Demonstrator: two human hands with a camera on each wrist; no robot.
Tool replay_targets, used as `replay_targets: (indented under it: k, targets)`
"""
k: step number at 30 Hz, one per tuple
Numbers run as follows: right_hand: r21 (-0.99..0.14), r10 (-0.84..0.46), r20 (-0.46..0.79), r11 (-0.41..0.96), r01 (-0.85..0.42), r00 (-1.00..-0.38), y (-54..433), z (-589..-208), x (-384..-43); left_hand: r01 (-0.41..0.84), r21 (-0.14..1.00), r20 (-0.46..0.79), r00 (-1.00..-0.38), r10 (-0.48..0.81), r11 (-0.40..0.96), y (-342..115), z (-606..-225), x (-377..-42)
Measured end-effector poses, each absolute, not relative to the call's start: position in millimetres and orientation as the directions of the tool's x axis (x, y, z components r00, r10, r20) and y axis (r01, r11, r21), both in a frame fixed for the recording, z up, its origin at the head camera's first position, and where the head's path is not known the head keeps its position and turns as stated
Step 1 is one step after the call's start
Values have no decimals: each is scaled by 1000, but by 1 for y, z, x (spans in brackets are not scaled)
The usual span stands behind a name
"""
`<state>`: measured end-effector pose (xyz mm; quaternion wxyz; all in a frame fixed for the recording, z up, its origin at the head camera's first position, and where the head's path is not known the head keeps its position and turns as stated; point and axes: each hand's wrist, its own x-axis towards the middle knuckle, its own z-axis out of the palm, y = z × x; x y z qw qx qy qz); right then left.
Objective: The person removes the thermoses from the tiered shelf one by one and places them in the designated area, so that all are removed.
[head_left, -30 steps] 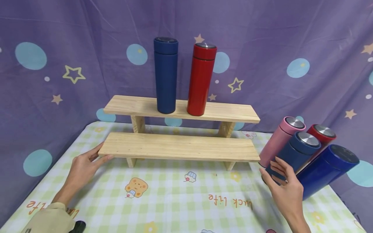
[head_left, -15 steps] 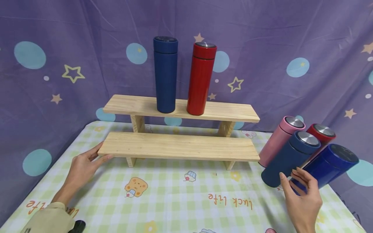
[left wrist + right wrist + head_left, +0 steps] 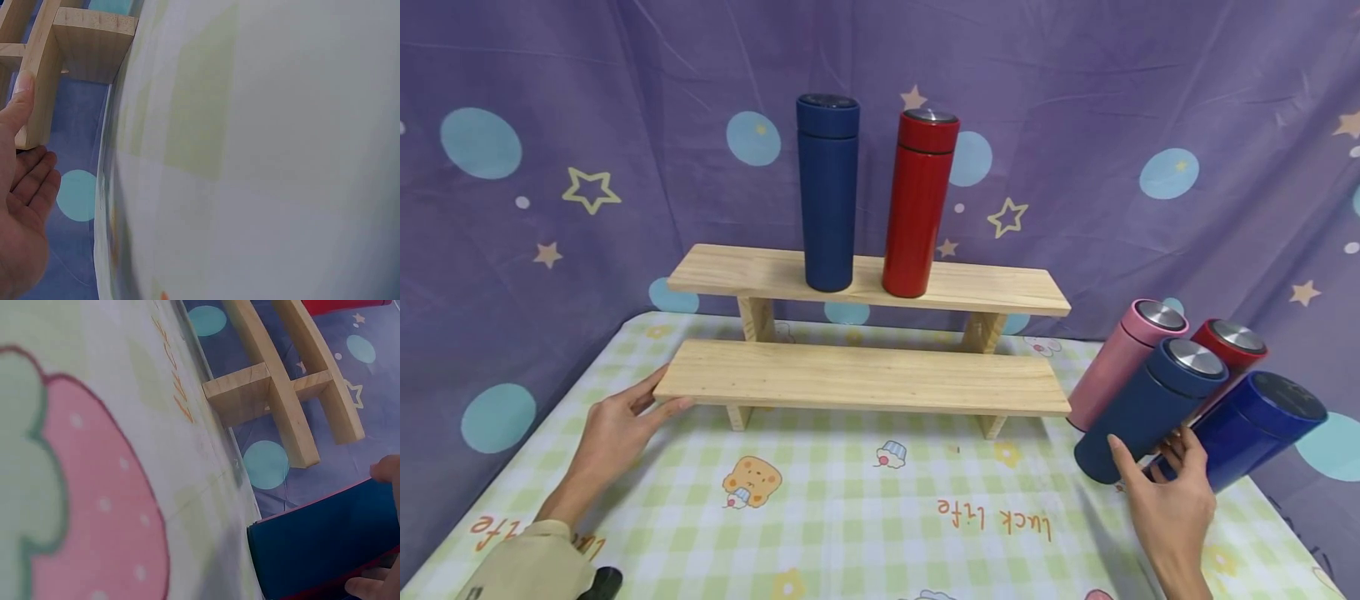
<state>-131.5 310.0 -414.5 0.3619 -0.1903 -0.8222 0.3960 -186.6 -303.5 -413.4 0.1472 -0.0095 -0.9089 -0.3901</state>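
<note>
In the head view, my left hand (image 3: 617, 433) holds the left end of the lower wooden shelf (image 3: 857, 379), thumb on its front edge. The left wrist view shows that thumb (image 3: 22, 94) on the wood and the fingers beyond the end. My right hand (image 3: 1172, 500) grips the lower part of a dark blue thermos bottle (image 3: 1150, 408), thumb on its front and fingers curled along its right side. A brighter blue thermos (image 3: 1247, 429) stands close to those fingers. Behind are a pink thermos (image 3: 1120, 367) and a red thermos (image 3: 1232, 350), partly hidden.
On the upper wooden shelf (image 3: 1000, 287) stand a blue thermos (image 3: 827, 200) and a red thermos (image 3: 921, 208). A checked cloth (image 3: 850, 525) covers the table. Behind it hangs a purple curtain (image 3: 662, 83). A small dark object (image 3: 601, 583) lies by the left sleeve.
My right hand has moved right from the front of the dark blue thermos, then closed in around its lower part. My left hand stays at the shelf end.
</note>
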Motion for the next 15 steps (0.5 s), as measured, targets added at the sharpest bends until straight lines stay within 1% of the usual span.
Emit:
replay_targets:
  k: [5, 11, 15]
  targets:
    - [-746, 577, 468, 664, 52, -670, 311, -416, -139, 140, 706, 282, -955, -94, 695, -304, -414, -187]
    - [-725, 574, 518, 688, 31, -634, 312, -416, -144, 155, 700, 299, -950, -89, 698, -304, -416, -186]
    - [-729, 575, 527, 685, 16, -625, 312, -415, -145, 160, 703, 303, -949, -89, 693, -303, -415, -186]
